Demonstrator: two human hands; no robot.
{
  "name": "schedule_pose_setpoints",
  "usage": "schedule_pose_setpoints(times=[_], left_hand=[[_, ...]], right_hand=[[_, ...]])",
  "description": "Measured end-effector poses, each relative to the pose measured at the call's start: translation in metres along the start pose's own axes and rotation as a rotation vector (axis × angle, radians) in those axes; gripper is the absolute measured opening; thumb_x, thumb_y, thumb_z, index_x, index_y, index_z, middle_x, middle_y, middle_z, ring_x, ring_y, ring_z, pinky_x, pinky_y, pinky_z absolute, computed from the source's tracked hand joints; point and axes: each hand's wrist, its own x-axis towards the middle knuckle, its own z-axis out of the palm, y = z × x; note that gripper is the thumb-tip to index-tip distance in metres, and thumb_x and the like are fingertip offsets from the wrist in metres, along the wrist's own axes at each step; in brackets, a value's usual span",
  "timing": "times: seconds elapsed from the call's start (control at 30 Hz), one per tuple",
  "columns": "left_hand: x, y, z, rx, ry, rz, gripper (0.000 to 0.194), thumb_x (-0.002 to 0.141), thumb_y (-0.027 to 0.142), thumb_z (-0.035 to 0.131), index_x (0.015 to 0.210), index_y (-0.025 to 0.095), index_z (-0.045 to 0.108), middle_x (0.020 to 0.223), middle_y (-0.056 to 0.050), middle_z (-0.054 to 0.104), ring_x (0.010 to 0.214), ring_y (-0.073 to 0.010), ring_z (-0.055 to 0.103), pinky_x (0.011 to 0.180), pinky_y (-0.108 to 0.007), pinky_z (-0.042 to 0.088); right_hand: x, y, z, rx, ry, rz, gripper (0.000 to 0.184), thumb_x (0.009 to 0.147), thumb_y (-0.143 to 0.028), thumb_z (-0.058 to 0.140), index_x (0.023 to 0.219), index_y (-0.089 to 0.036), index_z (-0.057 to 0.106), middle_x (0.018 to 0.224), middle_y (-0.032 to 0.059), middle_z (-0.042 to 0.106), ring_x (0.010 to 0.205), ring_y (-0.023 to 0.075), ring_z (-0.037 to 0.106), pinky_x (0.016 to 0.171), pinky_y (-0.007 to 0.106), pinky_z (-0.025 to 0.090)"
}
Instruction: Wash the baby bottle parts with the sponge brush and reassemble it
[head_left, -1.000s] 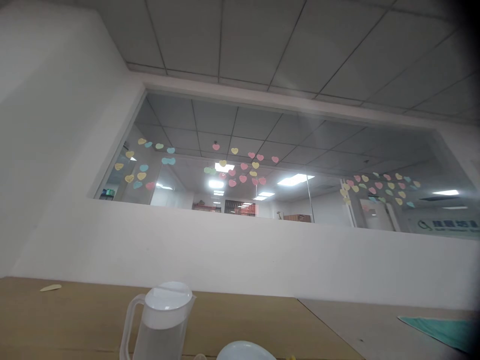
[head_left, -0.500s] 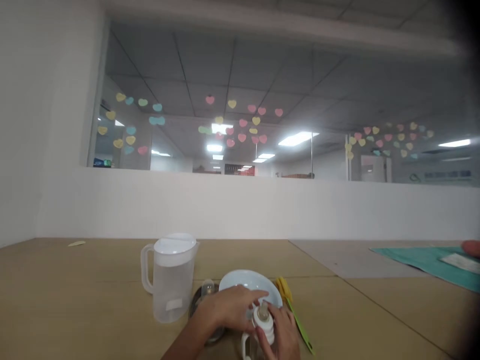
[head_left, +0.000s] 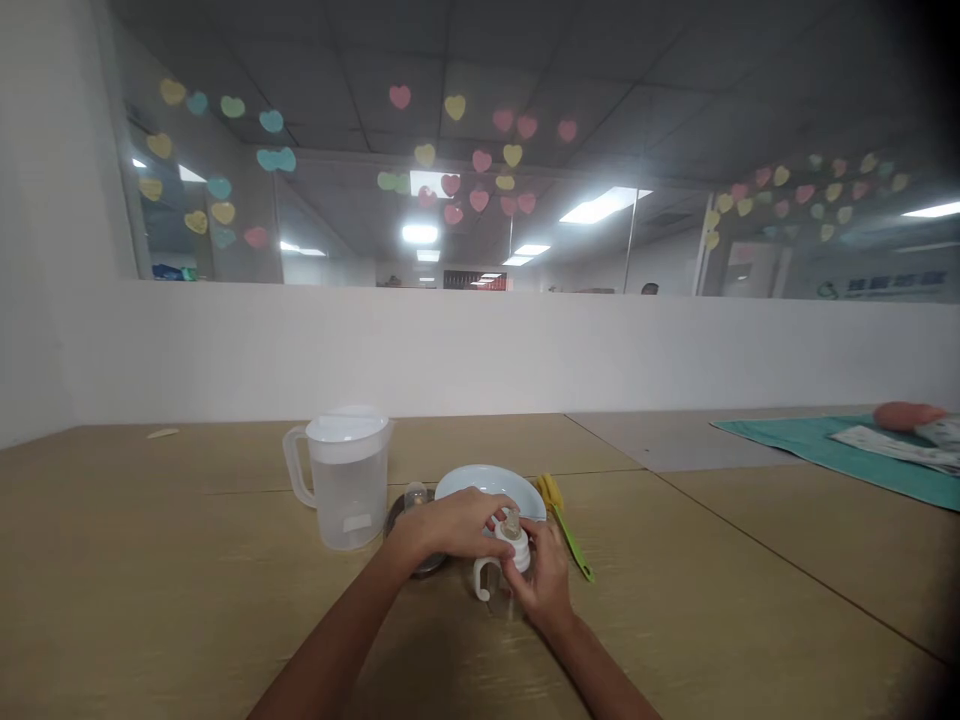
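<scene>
A small baby bottle (head_left: 504, 560) with a white collar, handles and a teat stands on the wooden table (head_left: 150, 560). My left hand (head_left: 450, 525) curls over its white top from the left. My right hand (head_left: 541, 580) grips the bottle's body from the right and below. Just behind my hands lies a pale blue plate (head_left: 480, 485). A clear plastic pitcher (head_left: 345, 478) with a white lid and water in it stands to the left. A small clear cap (head_left: 415, 496) sits between pitcher and plate.
A green and yellow bottle brush (head_left: 564, 522) lies right of the plate. A teal mat (head_left: 840, 450) with papers and an orange object (head_left: 907, 414) is at the far right. A white low wall and a window with heart stickers stand behind the table.
The view has tilted down from the ceiling and window to the table. My two hands and the bottle have come into sight and now sit nearer the middle of the view.
</scene>
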Motion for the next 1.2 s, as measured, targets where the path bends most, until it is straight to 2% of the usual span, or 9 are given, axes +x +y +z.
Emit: schedule_pose_setpoints(times=[0.1,0.2,0.43,0.57,0.67,0.77,0.9,1.07,1.2], left_hand=[[0.004,0.005,0.004,0.033,0.021,-0.004,0.035,0.077,0.047,0.052,0.099,0.020,0.055,0.093,-0.004,0.063,0.084,-0.0197,0.058,0.065,-0.025,0.040],[0.006,0.008,0.007,0.069,0.036,-0.054,0.035,0.075,0.045,0.055,0.099,0.020,0.052,0.091,-0.004,0.060,0.086,-0.0206,0.055,0.063,-0.025,0.039],[0.006,-0.003,0.005,0.020,-0.072,0.064,0.031,0.076,0.027,0.048,0.107,0.024,0.044,0.093,-0.001,0.057,0.083,-0.0171,0.054,0.063,-0.023,0.037],[0.009,-0.008,0.006,-0.037,-0.134,0.081,0.025,0.080,0.028,0.045,0.105,0.022,0.043,0.088,0.000,0.058,0.079,-0.0155,0.054,0.063,-0.023,0.038],[0.010,-0.005,0.007,-0.052,-0.074,0.063,0.022,0.085,0.038,0.041,0.099,0.022,0.045,0.090,-0.001,0.059,0.083,-0.0159,0.055,0.068,-0.024,0.039],[0.010,0.001,0.009,0.009,0.005,-0.004,0.022,0.084,0.039,0.042,0.097,0.022,0.048,0.096,-0.002,0.061,0.089,-0.0176,0.056,0.069,-0.025,0.040],[0.012,0.012,0.013,0.143,0.068,-0.102,0.028,0.080,0.043,0.048,0.094,0.020,0.052,0.090,-0.005,0.063,0.082,-0.0210,0.059,0.064,-0.027,0.041],[0.021,0.025,0.024,0.351,0.147,-0.248,0.034,0.082,0.042,0.043,0.094,0.014,0.056,0.084,-0.012,0.065,0.080,-0.0259,0.062,0.065,-0.031,0.044],[0.021,0.025,0.024,0.351,0.162,-0.255,0.035,0.081,0.043,0.043,0.092,0.013,0.059,0.083,-0.013,0.065,0.081,-0.0274,0.062,0.067,-0.033,0.045]], right_hand=[[-0.003,0.003,0.001,0.025,-0.015,0.032,0.031,0.079,-0.032,0.052,0.106,-0.018,0.049,0.091,0.0082,0.060,0.082,0.0217,0.057,0.069,0.036,0.048],[-0.006,0.006,0.004,0.065,-0.025,0.067,0.034,0.079,-0.035,0.053,0.108,-0.017,0.048,0.093,0.0092,0.061,0.083,0.0220,0.059,0.069,0.035,0.049],[-0.009,0.008,0.008,0.152,-0.062,0.186,0.044,0.077,-0.038,0.055,0.112,-0.015,0.044,0.097,0.0109,0.062,0.086,0.0226,0.062,0.072,0.034,0.051],[-0.009,0.008,0.008,0.145,-0.050,0.182,0.045,0.077,-0.039,0.056,0.113,-0.014,0.043,0.097,0.0122,0.063,0.085,0.0228,0.063,0.072,0.035,0.052],[-0.008,0.008,0.008,0.094,-0.040,0.158,0.046,0.075,-0.041,0.059,0.110,-0.014,0.046,0.096,0.0121,0.064,0.085,0.0234,0.063,0.071,0.035,0.053],[-0.007,0.006,0.007,0.088,-0.060,0.154,0.049,0.075,-0.044,0.059,0.112,-0.015,0.045,0.095,0.0113,0.065,0.083,0.0232,0.064,0.068,0.034,0.053],[-0.006,0.005,0.006,0.080,-0.060,0.139,0.050,0.076,-0.046,0.056,0.113,-0.015,0.044,0.092,0.0111,0.066,0.077,0.0236,0.066,0.062,0.032,0.053],[-0.006,0.005,0.005,0.064,-0.090,0.159,0.048,0.075,-0.044,0.054,0.112,-0.016,0.044,0.083,0.0096,0.067,0.067,0.0227,0.066,0.056,0.031,0.052],[-0.006,0.003,0.005,0.043,-0.084,0.141,0.048,0.074,-0.041,0.055,0.113,-0.016,0.043,0.083,0.0092,0.067,0.067,0.0226,0.066,0.055,0.031,0.052]])
